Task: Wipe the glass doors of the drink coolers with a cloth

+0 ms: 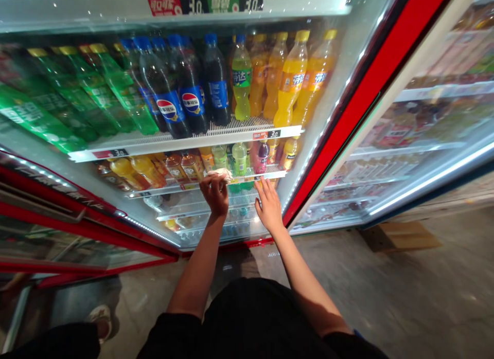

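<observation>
Left hand: fingers curled in around the cloth, so the left hand appears closed on it; how tight the hold is, I cannot tell.
Cloth: the pale, crumpled cloth sits at the far side of the left hand's fingers, its longer spread running roughly left to right, much as the shelf edge does.
Shelf edge: the white front edge of the lower shelf runs left to right just beside both hands; whether the cloth touches it or is slightly apart, I cannot tell.
Right hand: the right hand is empty, fingers extended and slightly apart, pointing far and a little left; its fingertips are at the shelf edge, contact unclear.
Nearer hand: the left one, with the cloth in its fingers; the right is apart from it, to the right.
Small bottles: a pale green bottle and a purple bottle stand beyond the edge, the green between the hands, the purple beyond the right fingertips.
</observation>
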`<state>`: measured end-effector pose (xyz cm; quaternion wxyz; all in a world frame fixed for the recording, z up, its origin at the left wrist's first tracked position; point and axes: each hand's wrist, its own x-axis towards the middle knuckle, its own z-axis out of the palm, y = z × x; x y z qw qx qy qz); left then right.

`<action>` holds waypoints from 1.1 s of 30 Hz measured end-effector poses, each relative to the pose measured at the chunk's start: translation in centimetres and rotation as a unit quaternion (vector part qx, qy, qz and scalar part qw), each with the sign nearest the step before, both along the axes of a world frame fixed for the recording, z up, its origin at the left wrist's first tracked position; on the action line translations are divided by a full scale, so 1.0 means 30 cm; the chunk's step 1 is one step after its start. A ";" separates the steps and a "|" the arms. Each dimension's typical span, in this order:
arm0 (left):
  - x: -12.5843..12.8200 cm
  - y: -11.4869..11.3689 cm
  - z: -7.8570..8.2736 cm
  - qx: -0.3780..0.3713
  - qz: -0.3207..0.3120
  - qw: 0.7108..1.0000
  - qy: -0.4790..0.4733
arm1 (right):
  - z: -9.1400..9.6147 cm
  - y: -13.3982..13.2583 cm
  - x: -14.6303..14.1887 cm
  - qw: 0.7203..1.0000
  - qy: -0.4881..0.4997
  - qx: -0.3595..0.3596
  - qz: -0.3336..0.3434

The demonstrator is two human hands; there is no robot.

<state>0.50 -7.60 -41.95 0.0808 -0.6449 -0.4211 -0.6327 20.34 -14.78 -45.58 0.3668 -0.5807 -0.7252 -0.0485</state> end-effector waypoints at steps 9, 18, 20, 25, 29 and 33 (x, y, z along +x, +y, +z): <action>0.047 0.020 0.026 0.013 -0.042 0.996 0.081 | -0.006 0.003 0.008 1.000 0.001 0.006 0.003; 0.035 -0.021 -0.072 -0.006 0.018 0.998 0.056 | -0.026 0.009 0.003 1.000 0.004 -0.008 0.015; 0.048 -0.019 -0.062 -0.009 0.000 0.997 0.075 | -0.028 0.009 -0.001 1.000 0.006 -0.007 0.017; 0.035 0.014 0.033 0.002 -0.027 0.995 0.091 | -0.022 0.009 -0.006 1.000 0.006 0.002 0.018; 0.015 0.018 0.035 0.020 0.006 0.998 0.059 | -0.022 0.005 0.001 1.000 0.003 0.003 0.011; 0.031 0.009 -0.019 -0.001 -0.016 0.996 0.085 | -0.026 0.001 0.009 1.000 0.007 -0.002 0.013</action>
